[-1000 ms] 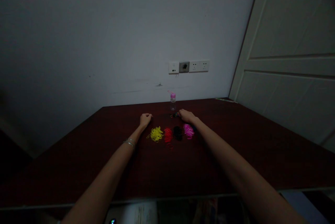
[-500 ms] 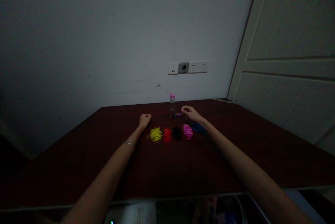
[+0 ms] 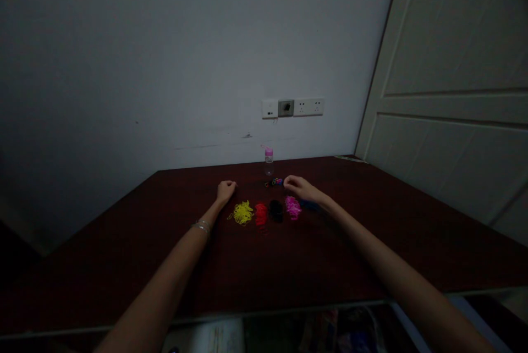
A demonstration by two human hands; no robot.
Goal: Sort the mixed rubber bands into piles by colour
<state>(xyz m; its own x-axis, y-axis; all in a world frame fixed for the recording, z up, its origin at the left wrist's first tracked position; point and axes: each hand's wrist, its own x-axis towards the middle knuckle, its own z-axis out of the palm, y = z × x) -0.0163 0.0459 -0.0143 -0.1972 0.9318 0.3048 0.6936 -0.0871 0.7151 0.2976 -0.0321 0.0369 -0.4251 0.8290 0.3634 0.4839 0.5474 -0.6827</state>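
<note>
My left hand [image 3: 226, 191] rests on the table, loosely closed, left of the loose bands; no object shows in it. My right hand [image 3: 300, 187] is closed in a pinch at the right end of a short row of mixed-colour bands [image 3: 274, 182]. Whatever its fingertips hold is too small and dark to make out. Nearer to me lie piles of small rubber bands: yellow bands [image 3: 242, 213], red bands [image 3: 261, 214], black bands [image 3: 276, 210] and pink bands [image 3: 293, 208]. Dark blue bands [image 3: 310, 205] are partly hidden under my right wrist.
A clear bottle with a pink lid [image 3: 269, 161] stands behind the bands, near the wall. Wall sockets [image 3: 308, 106] sit above the dark red table [image 3: 256, 270]. A pale panelled door [image 3: 445, 94] is at the right. An open space with several items lies below the front edge.
My right hand has lowered slightly, toward the right end of the mixed bands. My left hand keeps its place on the table. The whole view has shifted a little.
</note>
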